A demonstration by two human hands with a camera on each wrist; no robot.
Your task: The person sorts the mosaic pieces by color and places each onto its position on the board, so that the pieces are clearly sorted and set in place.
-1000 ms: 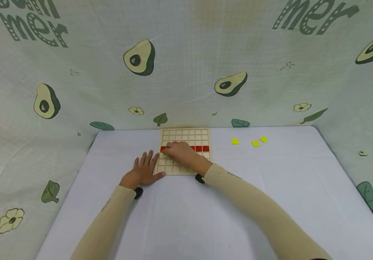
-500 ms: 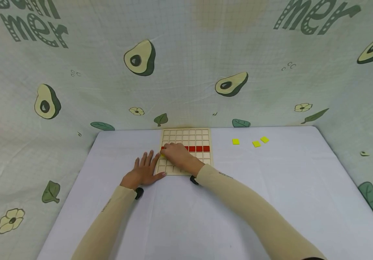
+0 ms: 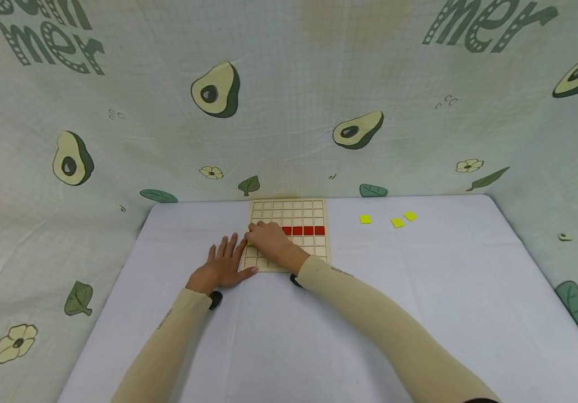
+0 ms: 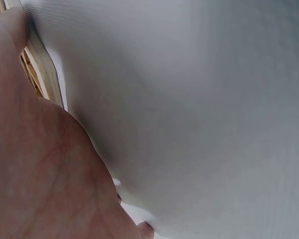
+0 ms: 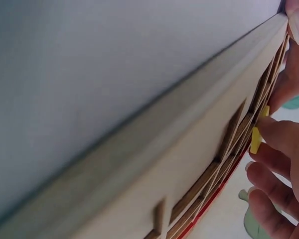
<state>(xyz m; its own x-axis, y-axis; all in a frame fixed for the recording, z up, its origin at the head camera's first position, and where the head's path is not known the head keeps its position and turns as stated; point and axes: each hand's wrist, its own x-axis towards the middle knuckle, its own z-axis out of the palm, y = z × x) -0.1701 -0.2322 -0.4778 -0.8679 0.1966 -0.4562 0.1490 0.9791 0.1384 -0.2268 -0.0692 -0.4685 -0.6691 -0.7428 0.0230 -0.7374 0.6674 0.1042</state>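
A wooden grid board (image 3: pixel 287 206) lies at the far side of the table, with a row of red square tiles (image 3: pixel 309 230) across it. My right hand (image 3: pixel 273 242) reaches over the board's left part and pinches a yellow square tile (image 5: pixel 255 141) between thumb and finger, at the left end of the row just below the red one. The hand hides the left stretch of the red row. Spread beside the board's left edge, my left hand (image 3: pixel 222 267) rests on the table, its thumb at the near left corner. The left wrist view shows its palm against the board's side (image 4: pixel 45 69).
Three loose yellow tiles (image 3: pixel 365 219) lie on the white-covered table (image 3: pixel 289 336) to the right of the board. Behind the table hangs a pale cloth (image 3: pixel 289 112) printed with avocados and leaves.
My right hand has slid left across the board with the yellow tile, uncovering more of the red row. The left hand and the three loose tiles have stayed in place.
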